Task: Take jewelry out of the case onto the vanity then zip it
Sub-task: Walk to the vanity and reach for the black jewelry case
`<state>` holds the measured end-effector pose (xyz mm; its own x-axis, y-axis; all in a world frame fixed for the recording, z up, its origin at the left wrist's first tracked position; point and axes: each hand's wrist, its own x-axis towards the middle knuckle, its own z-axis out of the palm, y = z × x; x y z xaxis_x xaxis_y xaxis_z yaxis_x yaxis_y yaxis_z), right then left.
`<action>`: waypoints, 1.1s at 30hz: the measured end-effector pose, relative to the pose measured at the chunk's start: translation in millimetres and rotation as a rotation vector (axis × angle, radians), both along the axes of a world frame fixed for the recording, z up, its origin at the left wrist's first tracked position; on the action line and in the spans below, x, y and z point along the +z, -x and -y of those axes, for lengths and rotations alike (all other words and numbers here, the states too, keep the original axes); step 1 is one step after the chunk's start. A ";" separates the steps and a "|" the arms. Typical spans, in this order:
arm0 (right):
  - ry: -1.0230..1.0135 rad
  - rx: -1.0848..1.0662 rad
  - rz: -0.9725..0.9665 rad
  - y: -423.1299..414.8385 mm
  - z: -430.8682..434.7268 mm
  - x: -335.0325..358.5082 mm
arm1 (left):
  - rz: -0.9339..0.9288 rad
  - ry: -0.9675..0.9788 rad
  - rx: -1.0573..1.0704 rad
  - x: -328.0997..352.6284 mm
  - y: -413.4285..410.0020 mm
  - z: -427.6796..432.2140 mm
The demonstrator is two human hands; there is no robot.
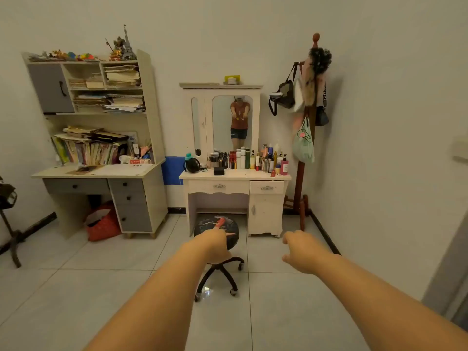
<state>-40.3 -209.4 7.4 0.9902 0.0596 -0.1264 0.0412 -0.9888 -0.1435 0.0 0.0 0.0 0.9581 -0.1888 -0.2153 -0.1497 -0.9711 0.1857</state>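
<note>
While you stand well back from the vanity, the jewelry case sits just above the centre of the frame. It is a small, dark, boxy block on the pale tabletop, left of the top's middle. A row of bottles stands behind it and to its right, and a round black object lies to its left. From this far off you cannot make out its zip, its seam or whether it is closed; it reads only as a compact black shape with squared corners. Judge it to be light and fairly stiff-sided, and likely to skate on that smooth top. So plan to pin its body with one hand and work the zip pull with the other, rather than tugging one-handed. Whatever is inside is probably small, fine and prone to tangle, so lift pieces singly with your fingertips and lay them on the bare tabletop in front, away from the crowded bottles. Your left hand reaches out low in the centre of the frame, over the stool. Its fingers droop loosely and hold nothing, as far as shows. Your right hand, to the right of it, hangs with its fingers slackly curled and is also empty.
</note>
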 end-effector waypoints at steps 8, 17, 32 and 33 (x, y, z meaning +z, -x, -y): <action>-0.009 -0.006 -0.014 -125.5 8.4 -7.3 | -0.020 0.044 0.031 -12.6 -124.6 4.3; -0.014 0.003 -0.057 -264.5 16.7 -1.9 | -0.042 0.045 0.006 -1.6 -259.9 13.0; -0.081 0.031 -0.114 -508.0 111.2 -16.5 | -0.080 0.030 0.092 2.0 -471.3 121.8; -0.082 0.036 -0.113 -524.5 118.8 -13.9 | -0.069 0.035 0.099 5.7 -485.5 129.1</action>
